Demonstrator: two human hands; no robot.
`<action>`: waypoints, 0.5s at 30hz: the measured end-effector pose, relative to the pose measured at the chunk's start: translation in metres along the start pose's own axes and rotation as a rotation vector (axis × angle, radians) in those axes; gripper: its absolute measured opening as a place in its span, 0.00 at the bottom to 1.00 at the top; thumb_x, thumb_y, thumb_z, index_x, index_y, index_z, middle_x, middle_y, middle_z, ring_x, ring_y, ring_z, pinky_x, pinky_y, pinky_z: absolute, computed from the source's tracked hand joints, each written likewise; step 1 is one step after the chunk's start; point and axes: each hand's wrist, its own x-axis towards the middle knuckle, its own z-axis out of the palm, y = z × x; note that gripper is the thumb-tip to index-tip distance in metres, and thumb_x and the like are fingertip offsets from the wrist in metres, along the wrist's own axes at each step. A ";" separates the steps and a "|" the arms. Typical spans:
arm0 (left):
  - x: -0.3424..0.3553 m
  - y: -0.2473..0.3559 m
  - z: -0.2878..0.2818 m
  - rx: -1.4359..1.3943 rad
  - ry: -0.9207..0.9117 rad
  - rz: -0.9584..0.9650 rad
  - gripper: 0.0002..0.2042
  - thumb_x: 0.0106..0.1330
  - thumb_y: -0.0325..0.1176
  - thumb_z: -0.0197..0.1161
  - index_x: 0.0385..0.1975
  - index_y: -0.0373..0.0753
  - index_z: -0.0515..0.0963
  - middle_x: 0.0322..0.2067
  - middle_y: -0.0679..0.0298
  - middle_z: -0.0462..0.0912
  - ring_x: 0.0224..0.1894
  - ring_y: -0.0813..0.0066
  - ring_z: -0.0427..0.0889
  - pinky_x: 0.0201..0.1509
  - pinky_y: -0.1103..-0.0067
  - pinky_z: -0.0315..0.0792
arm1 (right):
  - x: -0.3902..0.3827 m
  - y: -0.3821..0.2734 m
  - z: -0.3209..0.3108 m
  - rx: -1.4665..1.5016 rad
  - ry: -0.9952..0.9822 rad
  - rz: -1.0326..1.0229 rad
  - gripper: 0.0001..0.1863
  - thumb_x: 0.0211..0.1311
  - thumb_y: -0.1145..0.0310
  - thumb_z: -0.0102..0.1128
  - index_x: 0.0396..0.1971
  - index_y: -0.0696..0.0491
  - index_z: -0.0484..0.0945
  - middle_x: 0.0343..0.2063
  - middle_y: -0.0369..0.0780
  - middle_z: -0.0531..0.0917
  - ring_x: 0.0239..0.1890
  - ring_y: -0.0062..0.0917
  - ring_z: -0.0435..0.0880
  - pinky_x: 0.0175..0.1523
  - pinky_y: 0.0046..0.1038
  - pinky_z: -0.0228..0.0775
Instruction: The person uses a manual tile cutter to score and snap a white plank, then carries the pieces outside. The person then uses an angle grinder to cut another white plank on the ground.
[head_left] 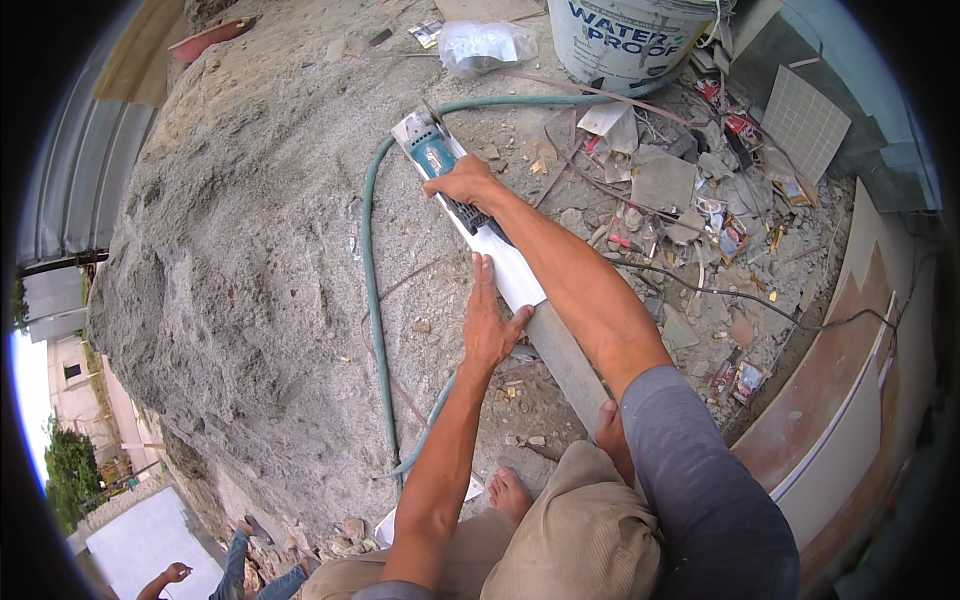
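My right hand (465, 185) is wrapped round the body of a teal and black angle grinder (434, 156). The grinder's head is at the far end of a narrow white strip, perhaps tile (508, 270). Along the strip's left side rests my left hand (488, 325), fingers stretched out and thumb apart near the strip's near end. Beneath the strip, a long grey board (565, 360) runs back toward my feet, with one bare foot (612, 435) against it. The contact between the grinder's disc and the strip is too small to make out.
A green hose (370, 250) curves round the work on the left and behind. A large sand heap (230, 220) rises at left. Rubble and wrappers (690, 200) lie at right, crossed by a black cable (740, 295). A white bucket (620, 45) stands behind. Another person (235, 570) is at lower left.
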 end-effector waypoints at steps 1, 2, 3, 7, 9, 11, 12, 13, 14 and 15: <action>-0.001 -0.002 0.000 0.003 0.009 0.009 0.54 0.57 0.41 0.73 0.78 0.34 0.44 0.79 0.46 0.43 0.78 0.46 0.55 0.78 0.64 0.58 | -0.002 -0.001 0.001 -0.002 0.002 -0.004 0.27 0.37 0.57 0.80 0.32 0.64 0.85 0.33 0.48 0.86 0.31 0.32 0.85 0.38 0.29 0.77; -0.001 -0.003 0.000 0.005 0.017 0.018 0.54 0.57 0.41 0.73 0.78 0.34 0.44 0.79 0.45 0.43 0.78 0.46 0.55 0.78 0.64 0.58 | -0.005 -0.001 0.001 -0.003 0.004 -0.009 0.26 0.38 0.57 0.80 0.32 0.64 0.85 0.33 0.48 0.86 0.31 0.32 0.85 0.38 0.29 0.77; -0.002 -0.005 0.000 0.008 0.026 0.027 0.53 0.57 0.41 0.73 0.78 0.34 0.45 0.79 0.45 0.43 0.78 0.46 0.55 0.78 0.63 0.58 | -0.006 -0.002 0.000 -0.010 -0.019 0.004 0.28 0.38 0.56 0.79 0.35 0.64 0.85 0.35 0.49 0.87 0.34 0.33 0.86 0.41 0.30 0.78; -0.001 -0.003 0.000 -0.004 0.023 0.022 0.54 0.56 0.40 0.74 0.78 0.34 0.45 0.79 0.45 0.44 0.77 0.45 0.56 0.78 0.63 0.58 | -0.012 -0.001 -0.002 -0.015 -0.018 0.014 0.28 0.38 0.56 0.79 0.34 0.64 0.85 0.36 0.49 0.87 0.34 0.33 0.86 0.42 0.30 0.78; -0.002 -0.003 0.000 0.003 0.043 0.042 0.54 0.56 0.39 0.75 0.78 0.35 0.45 0.79 0.46 0.44 0.76 0.44 0.59 0.77 0.63 0.59 | -0.014 0.000 -0.003 -0.008 0.000 -0.004 0.25 0.38 0.57 0.80 0.31 0.64 0.85 0.33 0.48 0.87 0.32 0.32 0.86 0.39 0.30 0.77; -0.001 -0.003 0.001 0.014 0.042 0.042 0.54 0.56 0.39 0.75 0.78 0.35 0.45 0.79 0.46 0.45 0.75 0.44 0.60 0.77 0.63 0.60 | -0.013 0.002 -0.004 -0.008 -0.003 -0.018 0.26 0.38 0.57 0.80 0.31 0.64 0.85 0.34 0.48 0.87 0.32 0.32 0.86 0.39 0.30 0.77; -0.001 -0.003 0.001 0.020 0.042 0.041 0.54 0.55 0.39 0.76 0.78 0.35 0.45 0.79 0.46 0.45 0.75 0.44 0.60 0.77 0.63 0.60 | -0.013 0.003 -0.004 -0.019 -0.012 -0.005 0.29 0.38 0.56 0.80 0.35 0.64 0.85 0.38 0.50 0.87 0.37 0.34 0.86 0.44 0.30 0.77; -0.001 -0.003 0.001 0.014 0.044 0.041 0.54 0.55 0.39 0.76 0.78 0.35 0.45 0.79 0.46 0.45 0.75 0.44 0.60 0.77 0.63 0.60 | -0.014 0.003 -0.005 -0.031 -0.022 0.008 0.32 0.38 0.55 0.80 0.40 0.65 0.85 0.42 0.51 0.86 0.43 0.35 0.87 0.49 0.30 0.77; -0.001 -0.003 0.001 0.007 0.046 0.040 0.54 0.55 0.39 0.76 0.78 0.35 0.45 0.79 0.46 0.45 0.75 0.44 0.60 0.77 0.63 0.60 | -0.014 0.002 -0.005 -0.042 -0.032 0.021 0.35 0.38 0.54 0.80 0.44 0.65 0.85 0.47 0.53 0.86 0.48 0.37 0.87 0.55 0.30 0.77; -0.001 -0.004 0.001 0.001 0.049 0.039 0.54 0.55 0.39 0.76 0.78 0.35 0.46 0.79 0.46 0.46 0.75 0.44 0.60 0.77 0.63 0.60 | -0.015 0.002 -0.006 -0.031 -0.039 0.018 0.35 0.37 0.54 0.80 0.44 0.65 0.85 0.47 0.53 0.86 0.49 0.37 0.87 0.56 0.30 0.77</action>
